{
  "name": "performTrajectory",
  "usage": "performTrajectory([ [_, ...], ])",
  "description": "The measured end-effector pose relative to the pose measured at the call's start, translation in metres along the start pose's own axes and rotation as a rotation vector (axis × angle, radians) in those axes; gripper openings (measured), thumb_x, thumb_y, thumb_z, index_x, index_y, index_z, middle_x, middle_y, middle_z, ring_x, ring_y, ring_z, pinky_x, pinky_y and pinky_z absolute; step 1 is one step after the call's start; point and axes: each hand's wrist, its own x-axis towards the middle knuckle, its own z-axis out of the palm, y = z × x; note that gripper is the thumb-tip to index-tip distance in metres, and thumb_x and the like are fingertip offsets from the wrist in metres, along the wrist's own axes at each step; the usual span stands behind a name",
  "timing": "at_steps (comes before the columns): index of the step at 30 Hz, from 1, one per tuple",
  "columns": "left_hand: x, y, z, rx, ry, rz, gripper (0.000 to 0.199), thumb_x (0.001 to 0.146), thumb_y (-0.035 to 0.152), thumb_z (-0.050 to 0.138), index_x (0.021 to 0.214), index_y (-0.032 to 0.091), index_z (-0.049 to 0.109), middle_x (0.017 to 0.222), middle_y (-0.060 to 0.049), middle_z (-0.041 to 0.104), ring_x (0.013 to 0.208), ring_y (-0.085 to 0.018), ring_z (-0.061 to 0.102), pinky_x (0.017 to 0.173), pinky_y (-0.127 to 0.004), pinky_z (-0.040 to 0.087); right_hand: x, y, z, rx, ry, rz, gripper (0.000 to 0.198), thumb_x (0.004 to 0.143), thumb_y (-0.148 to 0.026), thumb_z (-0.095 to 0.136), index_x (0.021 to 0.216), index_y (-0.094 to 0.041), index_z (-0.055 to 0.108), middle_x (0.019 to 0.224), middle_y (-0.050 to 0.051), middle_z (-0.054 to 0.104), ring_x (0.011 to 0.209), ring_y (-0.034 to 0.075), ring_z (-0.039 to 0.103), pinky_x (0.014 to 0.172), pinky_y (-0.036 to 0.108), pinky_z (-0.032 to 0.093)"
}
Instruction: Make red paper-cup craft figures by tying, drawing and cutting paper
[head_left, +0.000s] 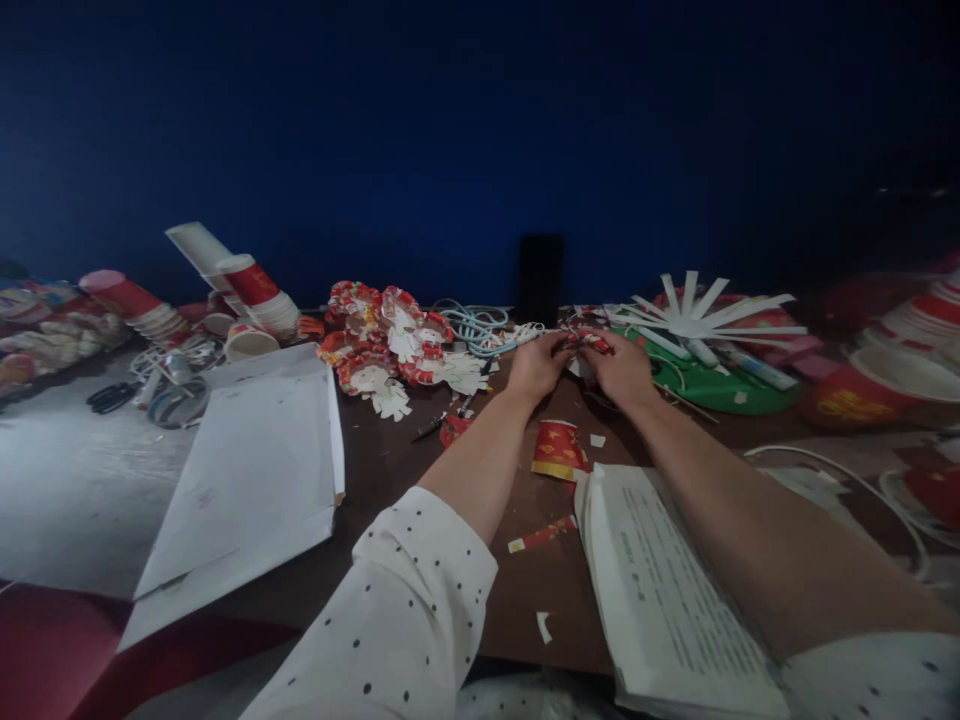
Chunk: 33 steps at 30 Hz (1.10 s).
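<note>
A brown table bore a white printed packet, beyond which the left hand and right hand, past a red cup-shaped paper piece, narrowly pinched a small red-and-white piece between them.

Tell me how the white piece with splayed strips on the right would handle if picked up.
The white piece is probably light, since it looks like thin paper or card. Its long, narrow strips would likely bend or crease easily.
</note>
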Motion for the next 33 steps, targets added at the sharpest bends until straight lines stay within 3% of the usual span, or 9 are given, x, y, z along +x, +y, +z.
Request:
performTrajectory([
  [21, 0.0023, -0.001, -0.0008, -0.074, 0.028, -0.111, 0.022, 0.081, 0.022, 0.06, 0.099, 0.016, 0.069, 0.093, -0.005, 0.071, 0.087, -0.017, 0.063, 0.084, -0.028, 0.046, -0.0015, -0.0069, -0.0039, 0.075, -0.059, 0.072, 0.034, 0.072, -0.03, 0.065, 0.104, -0.02, 0.072, 0.091, 0.004, 0.073, 0.08, 0.021, 0.066, 0.074, 0.034, 0.052],
  [28, -0.0013, 0.0044, 0.001, -0.099, 0.031, -0.025, 0.041, 0.081, 0.016, 0.06, 0.121, 0.017, 0.06, 0.113, -0.008, 0.068, 0.103, -0.017, 0.062, 0.092, -0.028, 0.046, -0.0018, -0.008, -0.0037, 0.003, -0.081, 0.082, 0.036, 0.073, -0.023, 0.063, 0.108, -0.018, 0.07, 0.091, 0.005, 0.073, 0.08, 0.022, 0.066, 0.075, 0.036, 0.052],
  [33, -0.0011, 0.0038, -0.0002, -0.011, 0.029, 0.073, 0.034, 0.083, 0.016, 0.056, 0.116, 0.016, 0.065, 0.118, -0.008, 0.067, 0.111, -0.017, 0.059, 0.099, -0.028, 0.042, -0.0022, -0.0081, -0.0013, -0.025, -0.091, 0.015, 0.04, 0.072, -0.022, 0.064, 0.111, -0.015, 0.068, 0.099, 0.008, 0.072, 0.086, 0.023, 0.066, 0.08, 0.037, 0.052],
])
